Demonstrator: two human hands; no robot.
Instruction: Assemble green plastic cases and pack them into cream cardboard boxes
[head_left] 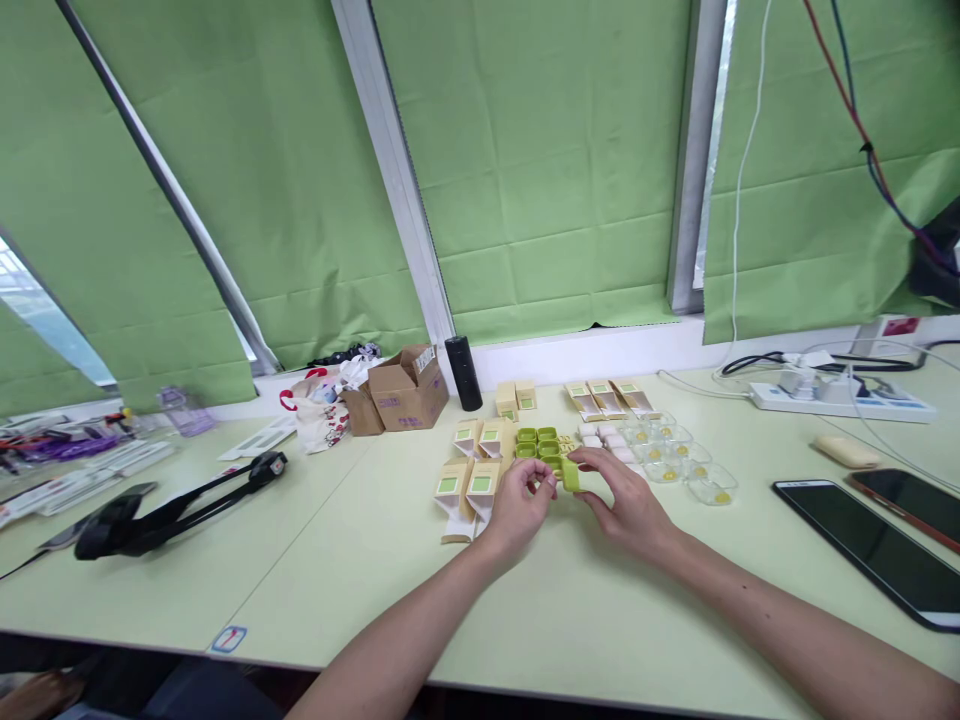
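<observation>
Both my hands meet over the middle of the pale green table (375, 560). My left hand (520, 505) is curled, its fingertips pinching a small green case (564, 472). My right hand (626, 500) grips the same green case from the right side. Just behind lie several more green cases (537, 442) in a cluster. Small tan cartons with green labels (472, 470) stand left of my left hand. Clear plastic shells with yellow dots (679, 455) and small white pieces (606, 438) lie right of the green cases.
A brown cardboard box (401, 390) and a black cylinder (463, 372) stand at the back. A black folding stand (172, 510) lies at the left. Two dark phones (870, 545) rest at the right, near a power strip (840, 398) with cables. Green blinds cover the windows behind.
</observation>
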